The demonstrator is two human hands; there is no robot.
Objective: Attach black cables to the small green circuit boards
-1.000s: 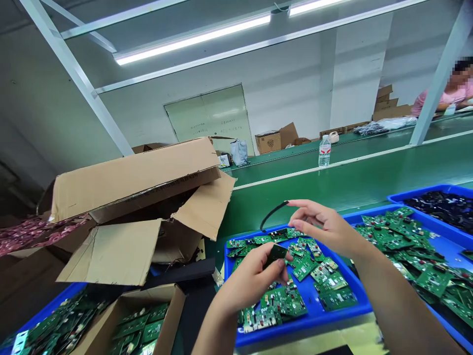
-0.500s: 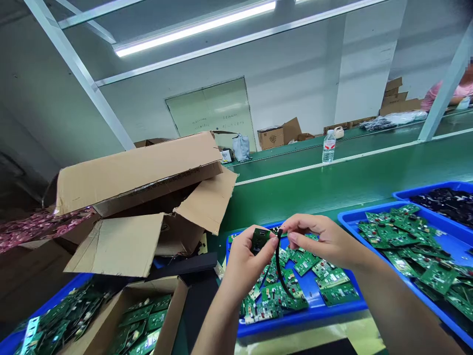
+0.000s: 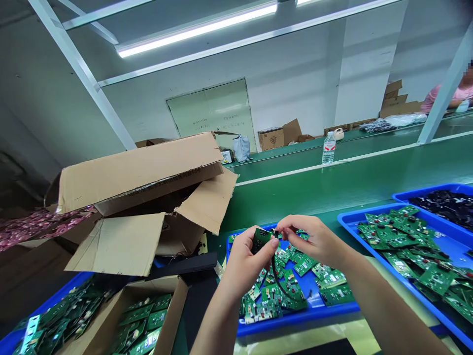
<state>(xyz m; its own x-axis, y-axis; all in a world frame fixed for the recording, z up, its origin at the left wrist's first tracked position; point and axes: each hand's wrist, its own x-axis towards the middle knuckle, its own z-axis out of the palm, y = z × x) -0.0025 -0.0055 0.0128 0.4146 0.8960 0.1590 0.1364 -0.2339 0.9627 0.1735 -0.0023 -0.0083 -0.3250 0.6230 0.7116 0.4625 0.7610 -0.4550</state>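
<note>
"Left hand, holding what?"
"Thumb and fingers clamped on a small green board, above the blue tray."
"And the right hand?"
"Fingertips together at the upper end of a black cable, just beside the board's right-hand edge; the cable's long axis runs down from there, curving over the tray."
"Pose?"
"Hands nearly level, facing each other."

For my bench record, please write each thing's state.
Left hand: gripping board
Right hand: pinching strip near top
Board: held over middle tray
Strip: bent, hanging
Middle tray: boards inside
Right tray: boards heaped
Far tray: black items inside
Small box: open
Bottle: upright
Light: lit
</note>
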